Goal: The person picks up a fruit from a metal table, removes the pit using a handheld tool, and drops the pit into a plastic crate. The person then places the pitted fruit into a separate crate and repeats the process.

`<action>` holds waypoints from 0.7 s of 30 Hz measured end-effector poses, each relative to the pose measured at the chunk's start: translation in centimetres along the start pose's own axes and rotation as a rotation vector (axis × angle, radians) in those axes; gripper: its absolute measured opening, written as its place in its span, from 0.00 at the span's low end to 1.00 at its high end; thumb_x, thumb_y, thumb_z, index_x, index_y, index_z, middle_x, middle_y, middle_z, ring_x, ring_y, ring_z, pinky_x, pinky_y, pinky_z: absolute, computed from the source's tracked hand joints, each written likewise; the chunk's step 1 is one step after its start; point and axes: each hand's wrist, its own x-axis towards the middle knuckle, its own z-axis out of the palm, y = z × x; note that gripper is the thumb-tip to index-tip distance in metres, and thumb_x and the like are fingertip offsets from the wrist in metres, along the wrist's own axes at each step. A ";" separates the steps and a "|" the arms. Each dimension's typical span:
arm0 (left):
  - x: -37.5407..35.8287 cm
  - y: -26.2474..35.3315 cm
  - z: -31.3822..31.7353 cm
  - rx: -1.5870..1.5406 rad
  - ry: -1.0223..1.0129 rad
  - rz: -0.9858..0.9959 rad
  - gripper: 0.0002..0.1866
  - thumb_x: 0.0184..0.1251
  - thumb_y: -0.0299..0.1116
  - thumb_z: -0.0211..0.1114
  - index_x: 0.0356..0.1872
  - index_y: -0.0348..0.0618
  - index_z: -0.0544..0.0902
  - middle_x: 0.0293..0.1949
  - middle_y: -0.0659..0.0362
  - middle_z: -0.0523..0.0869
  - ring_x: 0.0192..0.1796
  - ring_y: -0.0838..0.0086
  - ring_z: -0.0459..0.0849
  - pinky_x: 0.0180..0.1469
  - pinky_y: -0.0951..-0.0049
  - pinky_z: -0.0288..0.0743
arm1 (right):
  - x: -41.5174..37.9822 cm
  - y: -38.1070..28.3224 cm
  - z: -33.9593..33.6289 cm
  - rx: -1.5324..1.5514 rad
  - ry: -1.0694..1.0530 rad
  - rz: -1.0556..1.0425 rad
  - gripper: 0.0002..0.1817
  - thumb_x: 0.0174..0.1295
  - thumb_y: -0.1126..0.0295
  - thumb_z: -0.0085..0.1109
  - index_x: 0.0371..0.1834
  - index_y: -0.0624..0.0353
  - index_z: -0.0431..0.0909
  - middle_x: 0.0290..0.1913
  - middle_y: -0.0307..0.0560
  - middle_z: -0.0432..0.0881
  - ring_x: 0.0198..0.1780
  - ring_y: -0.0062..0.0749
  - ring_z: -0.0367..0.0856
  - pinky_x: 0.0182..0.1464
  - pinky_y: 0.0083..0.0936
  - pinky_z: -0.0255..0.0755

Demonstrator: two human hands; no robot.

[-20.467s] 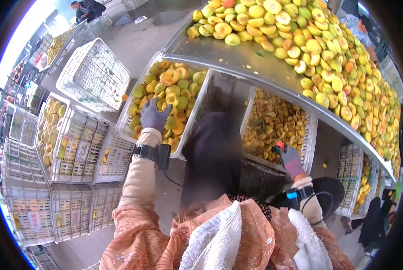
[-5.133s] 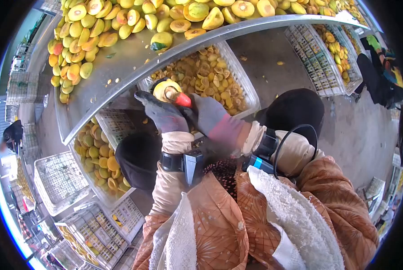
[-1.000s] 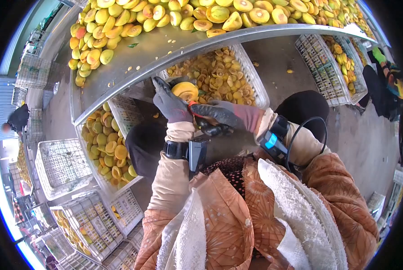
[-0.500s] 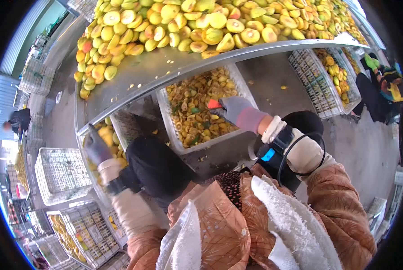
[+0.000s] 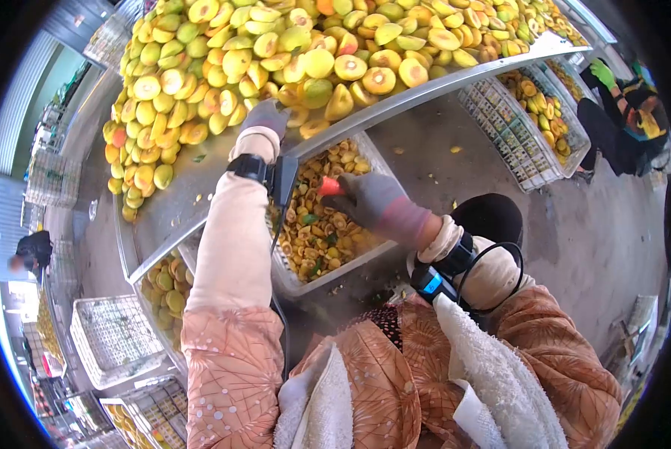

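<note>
Gloved in grey, my left hand (image 5: 266,118) reaches to the front of a heap of halved yellow-green fruit, peach-like (image 5: 234,63), on the metal table (image 5: 163,215). Its fingers are hidden among the fruit, and I cannot tell whether they grip a piece. My right hand (image 5: 376,208), in a grey and pink glove, is closed around a red-handled tool (image 5: 330,186); the working end does not show. It hovers over a white crate (image 5: 335,275) filled with small fruit pieces, below the table's front edge.
Below the table's left end stands a crate of fruit (image 5: 167,288). A white crate (image 5: 114,337) sits on the floor at left. At right are a fruit-filled crate (image 5: 504,135) and a seated person with a green glove (image 5: 602,73). Another person (image 5: 32,253) is far left.
My left hand has moved from the fruit crate at lower left up to the heap on the table. My right hand with the red-handled tool has shifted slightly left and down in view.
</note>
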 end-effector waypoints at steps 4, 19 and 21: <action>0.6 2.9 -1.2 0.013 -0.230 -0.150 0.25 0.51 0.43 0.68 0.46 0.37 0.76 0.41 0.47 0.82 0.44 0.56 0.79 0.47 0.64 0.72 | -0.1 0.9 -0.4 0.005 0.074 -0.007 0.19 0.58 0.52 0.56 0.32 0.58 0.74 0.26 0.58 0.77 0.32 0.55 0.76 0.33 0.43 0.68; -16.8 4.1 -6.3 -1.814 -0.034 -0.449 0.18 0.58 0.38 0.57 0.47 0.39 0.75 0.40 0.55 0.81 0.40 0.68 0.80 0.41 0.74 0.75 | -0.8 -3.1 2.5 0.596 0.044 -0.022 0.17 0.63 0.58 0.54 0.38 0.64 0.76 0.27 0.58 0.78 0.30 0.47 0.73 0.33 0.34 0.67; -17.7 4.6 -5.2 -1.804 0.084 -0.382 0.20 0.60 0.43 0.57 0.47 0.39 0.75 0.40 0.54 0.81 0.43 0.68 0.80 0.45 0.73 0.74 | -0.8 -3.4 2.8 0.520 -0.031 -0.019 0.14 0.64 0.63 0.53 0.40 0.66 0.75 0.29 0.57 0.78 0.28 0.37 0.72 0.35 0.31 0.68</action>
